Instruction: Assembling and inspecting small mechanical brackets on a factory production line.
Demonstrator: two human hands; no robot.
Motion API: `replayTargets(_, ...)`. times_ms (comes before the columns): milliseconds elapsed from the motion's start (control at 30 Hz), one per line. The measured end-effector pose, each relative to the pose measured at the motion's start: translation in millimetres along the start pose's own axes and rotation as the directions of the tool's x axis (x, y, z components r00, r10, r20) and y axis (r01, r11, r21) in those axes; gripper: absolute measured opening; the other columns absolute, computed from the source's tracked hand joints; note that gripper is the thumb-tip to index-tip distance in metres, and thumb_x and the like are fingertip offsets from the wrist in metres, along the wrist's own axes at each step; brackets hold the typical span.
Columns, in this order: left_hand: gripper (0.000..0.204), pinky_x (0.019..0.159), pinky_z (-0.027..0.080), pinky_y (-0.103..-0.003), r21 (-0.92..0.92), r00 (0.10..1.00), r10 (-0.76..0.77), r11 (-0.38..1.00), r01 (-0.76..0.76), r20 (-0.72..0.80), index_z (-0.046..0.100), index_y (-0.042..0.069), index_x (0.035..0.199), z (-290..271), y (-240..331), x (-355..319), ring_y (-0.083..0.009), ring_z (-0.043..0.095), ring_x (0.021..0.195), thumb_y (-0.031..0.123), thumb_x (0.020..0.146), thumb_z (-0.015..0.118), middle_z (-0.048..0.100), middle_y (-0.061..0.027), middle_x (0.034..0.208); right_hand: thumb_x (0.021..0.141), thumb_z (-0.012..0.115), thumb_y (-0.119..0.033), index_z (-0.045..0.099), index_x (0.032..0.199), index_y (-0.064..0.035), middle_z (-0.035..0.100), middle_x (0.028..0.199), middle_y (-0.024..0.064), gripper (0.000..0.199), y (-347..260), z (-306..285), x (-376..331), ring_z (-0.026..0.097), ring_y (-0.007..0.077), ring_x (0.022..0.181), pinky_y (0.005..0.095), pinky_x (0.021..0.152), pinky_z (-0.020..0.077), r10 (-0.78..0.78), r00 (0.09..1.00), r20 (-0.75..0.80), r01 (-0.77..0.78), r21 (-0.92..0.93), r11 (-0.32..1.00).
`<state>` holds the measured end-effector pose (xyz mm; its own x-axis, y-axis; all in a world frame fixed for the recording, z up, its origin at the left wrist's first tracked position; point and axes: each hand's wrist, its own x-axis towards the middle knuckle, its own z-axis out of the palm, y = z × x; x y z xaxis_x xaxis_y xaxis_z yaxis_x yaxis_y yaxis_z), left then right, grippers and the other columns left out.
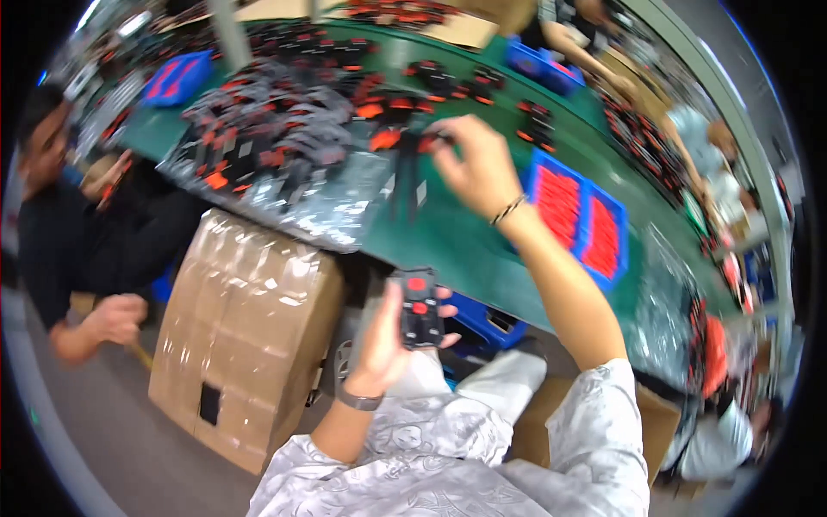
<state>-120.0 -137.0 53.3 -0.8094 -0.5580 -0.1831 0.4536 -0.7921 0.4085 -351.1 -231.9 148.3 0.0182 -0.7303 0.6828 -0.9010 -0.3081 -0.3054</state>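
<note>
The left hand (388, 340) is wrapped around a small black remote (419, 308) with red buttons, held upright just above the lap, thumb along its near side. The right hand (478, 164) is stretched out to twelve o'clock over the green table (465, 250), fingertips pinched narrow on another black-and-red piece (405, 140) at the edge of the heap (293, 121); motion blur hides whether it is lifted clear yet. These look like light, hard plastic shells, stiff and a bit slick, so I'd judge a hold across the long side edges safest, away from the buttons. At two o'clock from the right hand lies a blue tray (616, 207) of red parts. At nine o'clock a taped cardboard box (250, 319) stands against the table, with another person's hand (116, 319) beyond it.
</note>
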Motion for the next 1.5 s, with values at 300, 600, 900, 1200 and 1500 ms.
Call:
replayTargets(300,0.069,0.083,0.061,-0.053,0.114,0.987,-0.131,0.986,0.119,0.098,0.041,0.013,0.147,59.0,-36.3,25.2,-0.0340,0.064,0.117,0.065,0.103,0.030,0.058,-0.0198,0.134,0.073,0.069,0.002,0.066,0.109,-0.0041,0.059,0.096,0.0092,0.036,-38.4,-118.5,-133.8,0.056,0.0259,0.081,0.0336,0.072,0.0481,0.079,0.993,0.093,-0.075,-0.046,0.996)
replayTargets(600,0.054,0.085,0.061,-0.044,0.197,0.955,-0.215,0.965,0.176,0.202,0.039,0.010,0.146,87.6,-64.4,27.0,-0.0268,0.065,0.112,0.045,0.105,0.045,0.058,-0.0162,0.132,0.065,0.069,0.007,0.069,0.106,-0.0041,0.058,0.096,0.0079,0.043,-43.8,-165.4,-163.9,0.052,0.0228,0.075,0.0316,0.068,0.0454,0.072,0.997,-0.002,-0.072,-0.144,0.987)
replayTargets(900,0.055,0.082,0.061,-0.035,0.429,0.975,-0.053,0.902,-0.045,0.214,0.038,0.006,0.144,89.3,-67.3,23.0,-0.0222,0.064,0.109,0.000,0.094,0.061,0.059,-0.0153,0.129,0.084,0.070,-0.001,0.070,0.108,-0.0011,0.060,0.100,0.0086,0.024,-60.7,-189.1,-165.3,0.052,0.0171,0.075,0.0287,0.068,0.0440,0.445,0.894,-0.046,-0.433,0.161,0.887)
replayTargets(1200,0.053,0.082,0.060,-0.035,0.468,0.971,-0.066,0.882,-0.051,0.231,0.037,0.003,0.141,95.6,-72.7,27.4,-0.0207,0.064,0.105,0.003,0.094,0.062,0.060,-0.0148,0.124,0.082,0.070,0.000,0.069,0.106,-0.0010,0.060,0.092,0.0076,0.024,-63.8,-186.6,-158.4,0.057,0.0179,0.080,0.0288,0.071,0.0457,0.425,0.899,0.106,-0.433,0.065,0.899)
replayTargets(1500,0.062,0.085,0.061,-0.038,0.452,0.957,-0.053,0.888,-0.085,0.286,0.034,0.007,0.146,89.6,-78.8,33.7,-0.0258,0.062,0.115,-0.004,0.093,0.062,0.056,-0.0168,0.132,0.078,0.070,0.006,0.069,0.102,-0.0026,0.060,0.086,0.0050,0.026,-64.3,-183.5,-152.0,0.054,0.0165,0.074,0.0263,0.067,0.0419,0.298,0.954,-0.027,-0.299,-0.070,0.952)
